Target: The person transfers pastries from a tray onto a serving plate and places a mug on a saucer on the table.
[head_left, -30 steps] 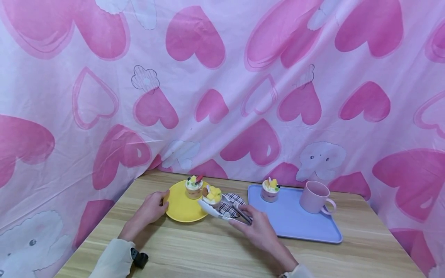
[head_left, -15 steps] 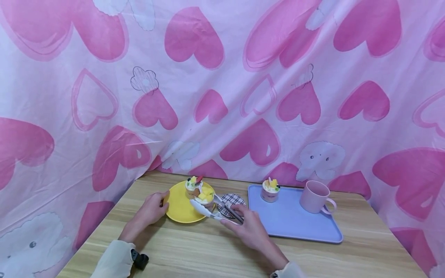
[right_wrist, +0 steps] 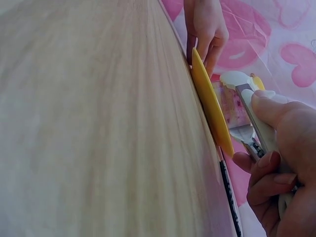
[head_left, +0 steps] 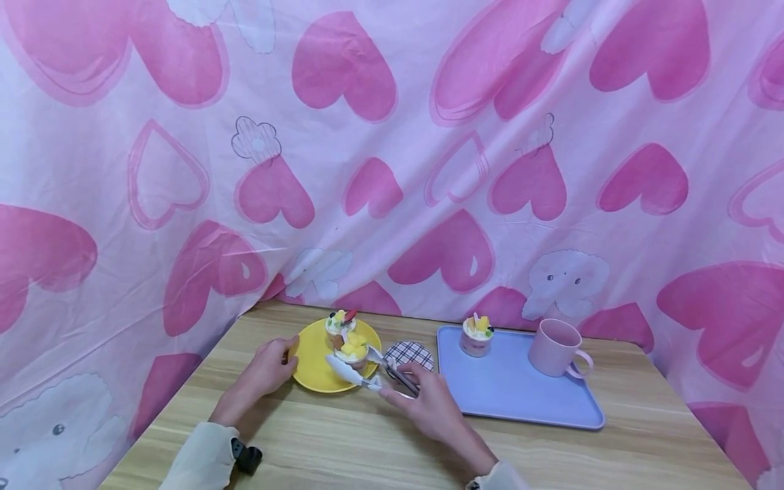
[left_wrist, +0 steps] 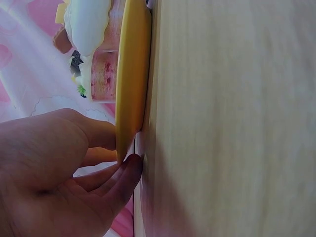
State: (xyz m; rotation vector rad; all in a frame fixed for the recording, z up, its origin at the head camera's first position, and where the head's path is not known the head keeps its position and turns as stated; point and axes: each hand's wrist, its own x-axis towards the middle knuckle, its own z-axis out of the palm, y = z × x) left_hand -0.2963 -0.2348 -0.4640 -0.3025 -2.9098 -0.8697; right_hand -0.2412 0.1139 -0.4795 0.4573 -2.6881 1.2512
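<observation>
My left hand point(head_left: 269, 364) holds the left rim of a yellow plate point(head_left: 311, 371); in the left wrist view its fingers lie on both sides of the plate's edge point(left_wrist: 132, 74). My right hand point(head_left: 429, 405) grips tongs point(head_left: 404, 382) with white tips. Between those tips is a dessert cup point(head_left: 353, 347) topped with yellow cubes, over the plate's right part. Whether its base touches the plate I cannot tell. Behind it on the plate stands another dessert cup point(head_left: 338, 324) with a red piece and dark berries, partly hidden.
A round plaid coaster point(head_left: 412, 355) lies right of the plate. Farther right, a blue tray point(head_left: 520, 391) bears a third dessert cup point(head_left: 476, 340) and a pink mug point(head_left: 553, 348). A pink heart-print cloth point(head_left: 367, 238) hangs behind the wooden table point(head_left: 318, 442).
My right hand has moved left with the tongs, bringing the yellow-topped dessert cup from the plate's right edge farther over the plate. More of the coaster shows. My left hand stays at the rim.
</observation>
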